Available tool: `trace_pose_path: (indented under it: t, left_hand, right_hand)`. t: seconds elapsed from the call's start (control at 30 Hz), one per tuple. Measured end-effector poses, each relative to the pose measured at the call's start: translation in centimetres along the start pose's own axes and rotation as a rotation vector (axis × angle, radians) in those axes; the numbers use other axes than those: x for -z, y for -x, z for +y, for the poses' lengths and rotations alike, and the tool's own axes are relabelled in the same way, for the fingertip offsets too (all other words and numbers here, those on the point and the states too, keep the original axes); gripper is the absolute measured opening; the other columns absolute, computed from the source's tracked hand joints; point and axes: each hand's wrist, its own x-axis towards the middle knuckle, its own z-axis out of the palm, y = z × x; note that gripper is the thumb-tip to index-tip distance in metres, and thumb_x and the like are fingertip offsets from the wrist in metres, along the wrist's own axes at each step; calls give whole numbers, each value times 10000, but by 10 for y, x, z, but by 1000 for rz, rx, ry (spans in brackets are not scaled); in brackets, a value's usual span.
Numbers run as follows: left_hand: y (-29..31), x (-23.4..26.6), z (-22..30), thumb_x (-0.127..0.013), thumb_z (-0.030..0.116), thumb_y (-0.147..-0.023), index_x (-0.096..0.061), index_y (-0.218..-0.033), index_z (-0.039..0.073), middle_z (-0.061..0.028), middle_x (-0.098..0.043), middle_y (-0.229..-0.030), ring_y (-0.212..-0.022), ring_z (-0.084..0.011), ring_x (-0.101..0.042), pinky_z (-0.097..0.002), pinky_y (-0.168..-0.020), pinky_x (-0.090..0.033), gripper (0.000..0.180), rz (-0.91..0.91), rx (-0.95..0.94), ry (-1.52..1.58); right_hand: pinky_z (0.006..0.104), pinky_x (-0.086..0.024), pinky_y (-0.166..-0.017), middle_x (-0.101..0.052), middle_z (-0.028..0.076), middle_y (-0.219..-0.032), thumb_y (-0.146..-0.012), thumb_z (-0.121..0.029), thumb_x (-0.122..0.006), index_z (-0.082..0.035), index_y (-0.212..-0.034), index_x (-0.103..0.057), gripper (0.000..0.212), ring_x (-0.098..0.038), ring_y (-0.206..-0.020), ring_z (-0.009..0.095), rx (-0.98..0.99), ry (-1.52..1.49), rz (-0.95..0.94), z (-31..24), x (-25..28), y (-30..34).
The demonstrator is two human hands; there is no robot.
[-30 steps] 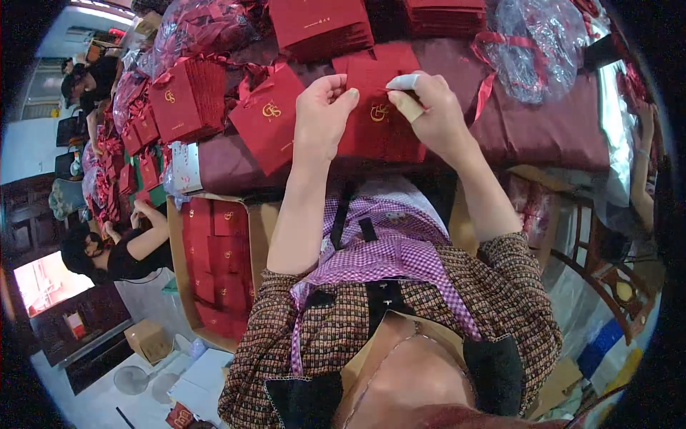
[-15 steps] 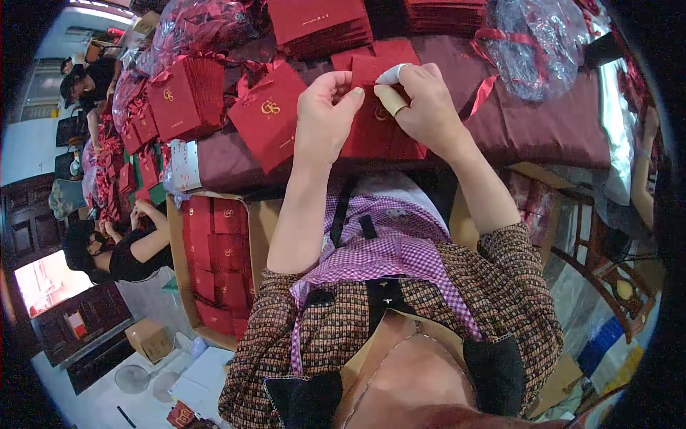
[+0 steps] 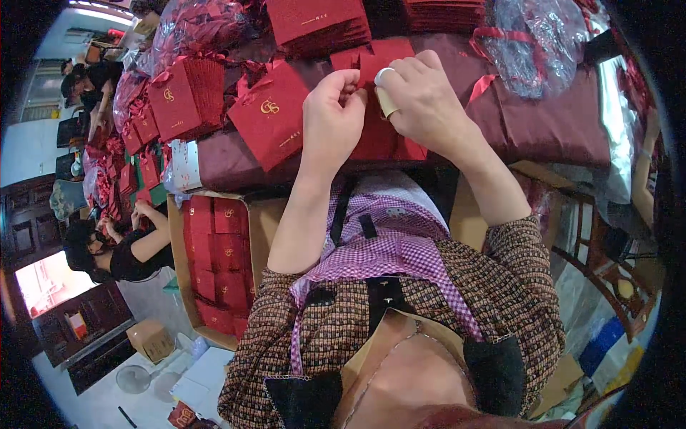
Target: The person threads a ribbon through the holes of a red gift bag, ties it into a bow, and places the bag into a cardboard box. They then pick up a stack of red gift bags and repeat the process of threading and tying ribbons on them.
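Both hands meet over a flat red paper bag [image 3: 375, 136] that lies on the maroon-covered desk [image 3: 543, 125], directly in front of the person. The left hand [image 3: 332, 118] curls its fingers together at the bag's upper edge, thumb and fingertips pinching a small bit of red material there. The right hand [image 3: 425, 100] sits just beside it, touching it at the fingertips; its fingers are bent and pressed together around a small tan roll [image 3: 386, 102], which looks like tape, held against the bag, and a pale ring-like band shows at one fingertip.

Just left of the hands a finished red gift bag with a gold emblem [image 3: 271, 118] stands tilted on the desk, and another like it [image 3: 187, 96] stands further left. A stack of flat red bags [image 3: 314, 25] lies at the far edge, with crumpled clear plastic wrap [image 3: 529, 43] to the right. Below the desk edge on the left, an open cardboard box [image 3: 214, 264] holds rows of red bags. Another person in a black top [image 3: 125, 250] sits lower left.
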Motion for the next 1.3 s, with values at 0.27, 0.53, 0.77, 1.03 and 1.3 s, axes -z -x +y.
trace_pose_path:
  t: [0.27, 0.53, 0.77, 1.03, 1.3]
  left_hand:
    - [-3, 4, 3, -590, 24, -851, -637, -1049, -40, -142, -658, -880, -812, -190, -645, -290, -731, -500, 213, -71, -54, 0]
    - [-8, 0, -1, -574, 9, -861, -627, -993, -31, -111, -613, -818, -738, -153, -588, -276, -668, -467, 148, -92, -255, -123]
    - [-6, -6, 0, -550, 1, -852, -587, -917, -47, -158, -607, -836, -765, -262, -597, -337, -674, -473, 89, -75, -341, -187]
    - [-5, -9, -2, -551, 7, -846, -599, -898, -46, -189, -626, -816, -737, -304, -633, -366, -672, -492, 88, -52, -263, -159]
    - [-21, 23, -20, -550, 85, -932, -649, -937, -1, -12, -628, -827, -751, -65, -553, -207, -677, -427, 131, 95, 87, 366]
  right_hand:
    - [367, -404, -762, -608, 89, -782, -787, -77, -644, -43, -843, -591, 84, -571, -776, 274, -114, -183, -139, 11, 15, -4]
    - [395, -457, -696, -650, 125, -735, -779, -128, -691, -26, -830, -630, 129, -634, -730, 306, -203, -365, -120, 17, 26, -2]
    - [378, -495, -705, -662, 106, -888, -817, -116, -668, -78, -1018, -671, 204, -631, -808, 299, -198, -523, 4, 36, 27, -14]
    - [363, -430, -826, -622, 62, -930, -834, -69, -627, -74, -930, -638, 96, -572, -926, 269, 19, -425, -259, 45, 30, -20]
    - [365, -396, -859, -613, 47, -879, -831, -71, -623, -69, -855, -607, 29, -564, -893, 272, -39, -465, -311, 57, 45, -16]
